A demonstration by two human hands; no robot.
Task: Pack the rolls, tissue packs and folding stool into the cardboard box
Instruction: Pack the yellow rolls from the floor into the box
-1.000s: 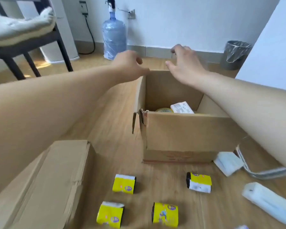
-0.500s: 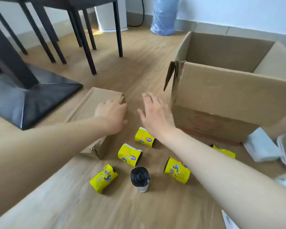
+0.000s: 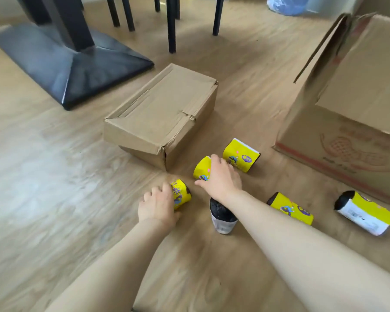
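Observation:
Several yellow-wrapped black rolls lie on the wooden floor. My left hand (image 3: 158,204) closes around one roll (image 3: 181,195) lying on its side. My right hand (image 3: 218,177) rests over a second roll (image 3: 201,169), fingers curled on it. A third roll (image 3: 241,158) lies just beyond my right hand. A black roll with a white label (image 3: 223,219) stands under my right wrist. Two more rolls (image 3: 291,208) (image 3: 365,212) lie to the right. The big open cardboard box (image 3: 351,104) stands at the right edge; its inside is hidden.
A closed, flat cardboard box (image 3: 160,113) lies just beyond my hands. A black table base (image 3: 72,64) and dark chair legs (image 3: 171,23) stand at the back left. A blue water bottle (image 3: 286,5) shows at the top.
My view has dropped and swung left from the big box to the floor. Both hands came down from the box rim and now sit on two yellow rolls.

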